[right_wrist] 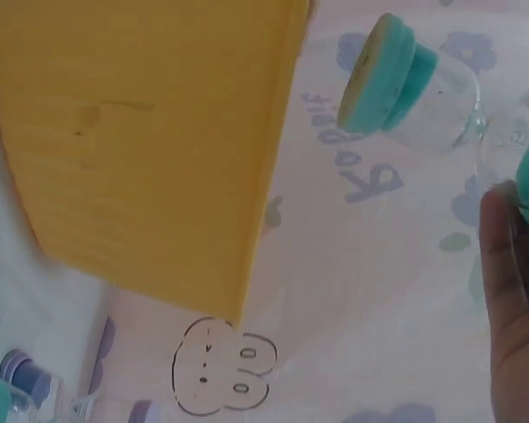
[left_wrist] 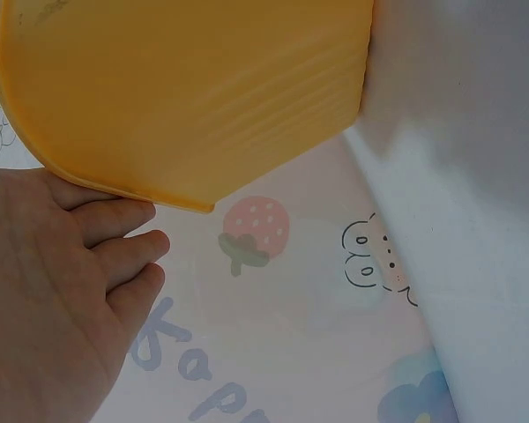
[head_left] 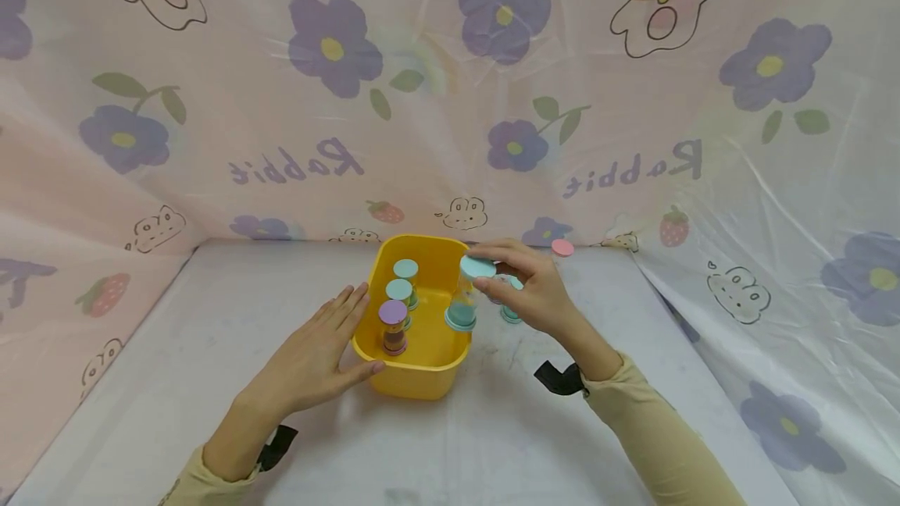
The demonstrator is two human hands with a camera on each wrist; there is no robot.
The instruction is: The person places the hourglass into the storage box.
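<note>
A yellow tub (head_left: 422, 377) stands in the middle of the white table. Three sand timers stand in it: two teal-capped ones (head_left: 405, 270) (head_left: 398, 291) and a purple-capped one (head_left: 393, 326). My left hand (head_left: 344, 338) lies flat against the tub's left wall with straight fingers, thumb at the front corner. The left wrist view shows the palm (left_wrist: 53, 291) beside the tub wall (left_wrist: 185, 88). My right hand (head_left: 485, 273) pinches the top cap of a teal sand timer (head_left: 462, 304), upright at the tub's right rim. In the right wrist view that timer (right_wrist: 406, 79) hangs beside the tub wall (right_wrist: 141, 132).
Another teal timer (head_left: 511, 312) stands on the table behind my right hand. A pink-capped piece (head_left: 562, 247) sits at the back by the flowered sheet. A purple-capped timer (right_wrist: 26, 379) shows low in the right wrist view. Sheet walls close in the table on three sides.
</note>
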